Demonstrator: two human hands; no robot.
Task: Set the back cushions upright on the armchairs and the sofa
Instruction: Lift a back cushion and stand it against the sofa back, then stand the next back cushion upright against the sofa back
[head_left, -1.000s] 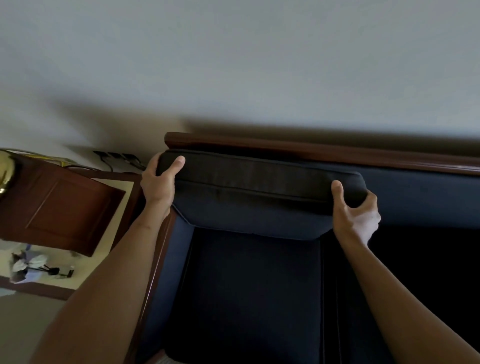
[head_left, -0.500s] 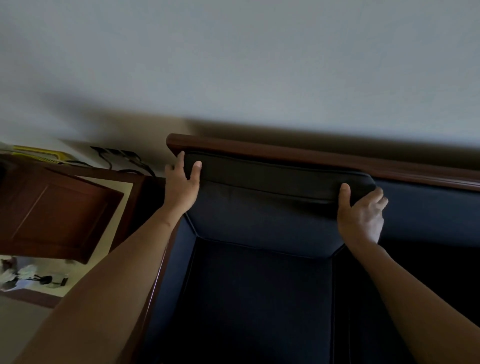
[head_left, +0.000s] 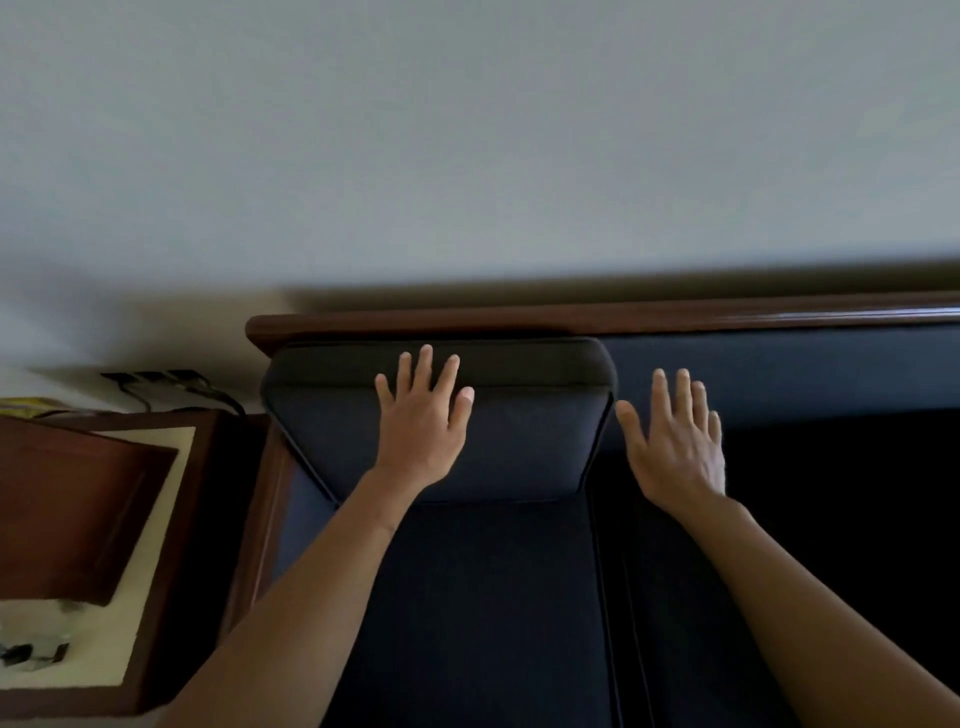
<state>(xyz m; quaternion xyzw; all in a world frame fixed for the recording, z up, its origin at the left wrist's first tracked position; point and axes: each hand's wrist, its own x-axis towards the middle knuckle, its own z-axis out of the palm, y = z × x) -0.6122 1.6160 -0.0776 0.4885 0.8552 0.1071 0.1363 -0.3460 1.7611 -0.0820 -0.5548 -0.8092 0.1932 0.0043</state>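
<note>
The back cushion (head_left: 519, 441) stands upright at the left end of the sofa (head_left: 493, 597), its top just under the wooden rail (head_left: 675, 318). The left hand (head_left: 423, 421) lies flat on the cushion's face, fingers spread. The right hand (head_left: 675, 447) is open just right of the cushion, holding nothing. The cushion looks soft, bulky and light, and is best gripped at its top corners. A wooden desk (head_left: 78, 519) stands left of the cushion, out of the way.
</note>
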